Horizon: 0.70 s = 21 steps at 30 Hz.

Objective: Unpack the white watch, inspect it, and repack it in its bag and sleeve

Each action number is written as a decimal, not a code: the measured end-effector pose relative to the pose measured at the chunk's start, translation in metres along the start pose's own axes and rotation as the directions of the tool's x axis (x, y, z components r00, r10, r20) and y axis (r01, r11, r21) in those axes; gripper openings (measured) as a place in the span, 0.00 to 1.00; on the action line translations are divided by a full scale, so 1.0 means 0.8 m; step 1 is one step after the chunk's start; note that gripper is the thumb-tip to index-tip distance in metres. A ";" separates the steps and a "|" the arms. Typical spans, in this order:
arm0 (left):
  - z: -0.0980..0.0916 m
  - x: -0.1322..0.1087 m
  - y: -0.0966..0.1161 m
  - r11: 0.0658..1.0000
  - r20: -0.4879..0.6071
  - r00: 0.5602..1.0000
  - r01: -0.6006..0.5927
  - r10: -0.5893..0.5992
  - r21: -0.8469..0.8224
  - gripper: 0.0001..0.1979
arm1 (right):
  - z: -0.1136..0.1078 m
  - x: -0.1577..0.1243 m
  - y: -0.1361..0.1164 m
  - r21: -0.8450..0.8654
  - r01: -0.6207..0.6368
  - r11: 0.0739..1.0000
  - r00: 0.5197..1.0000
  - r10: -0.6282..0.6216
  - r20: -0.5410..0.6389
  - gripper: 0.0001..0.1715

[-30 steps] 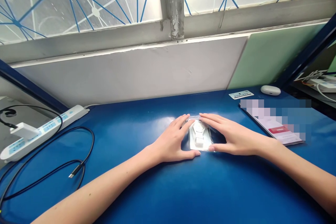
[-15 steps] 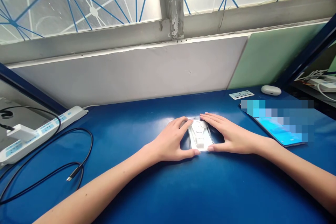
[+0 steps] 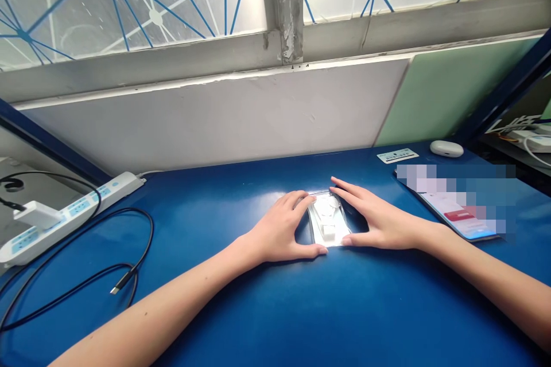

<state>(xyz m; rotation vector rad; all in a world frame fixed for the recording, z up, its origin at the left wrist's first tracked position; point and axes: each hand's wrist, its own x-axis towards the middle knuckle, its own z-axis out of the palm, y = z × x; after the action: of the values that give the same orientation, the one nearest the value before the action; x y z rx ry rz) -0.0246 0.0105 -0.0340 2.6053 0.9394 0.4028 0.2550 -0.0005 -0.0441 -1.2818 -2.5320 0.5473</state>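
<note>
Two bare hands, left hand [image 3: 282, 229] and right hand [image 3: 379, 221], set apart from each other, one on either side of a packet; fingers and thumb of each spread wide. One clear packet [image 3: 328, 222] with white contents, lying flat on the blue worktop [image 3: 279, 309], midway between its left and right sides and nearer the far edge than the left forearm. Left fingertips at the packet's far left corner, left thumb just beside its near edge; right fingers at its far right corner, right thumb at its near right corner. Pressure of either hand on it: cannot be told. One white power strip [image 3: 81, 204], slanting along the worktop's far left corner, with one white plug adapter [image 3: 38, 215] seated in it. One black cable [image 3: 148, 229], looped along the left side, its bare connector towards the middle. One flat device [image 3: 460, 215] with a lit screen, partly blurred into blocks, towards the right edge. One white card [image 3: 398, 155], printed, by the far edge, right of centre. One white rounded case [image 3: 446, 148], near the far right corner.
</note>
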 end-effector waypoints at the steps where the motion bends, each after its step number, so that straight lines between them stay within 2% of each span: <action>1: 0.000 0.000 0.000 1.000 -0.003 1.000 -0.001 0.001 -0.004 0.47 | 0.000 0.000 0.001 0.003 0.006 1.000 1.000 -0.006 -0.004 0.60; 11: -0.001 0.000 0.001 1.000 0.016 1.000 0.010 -0.010 0.010 0.48 | -0.004 0.002 -0.004 -0.019 -0.010 1.000 0.999 0.011 0.041 0.62; 21: -0.002 0.000 0.001 1.000 0.008 1.000 0.008 -0.008 0.008 0.48 | 0.000 0.000 0.003 -0.019 0.043 0.999 0.999 -0.043 -0.004 0.59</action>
<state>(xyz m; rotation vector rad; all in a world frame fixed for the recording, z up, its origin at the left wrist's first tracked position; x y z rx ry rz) -0.0247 0.0105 -0.0327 2.6074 0.9497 0.3868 0.2567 0.0009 -0.0455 -1.2309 -2.5611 0.5119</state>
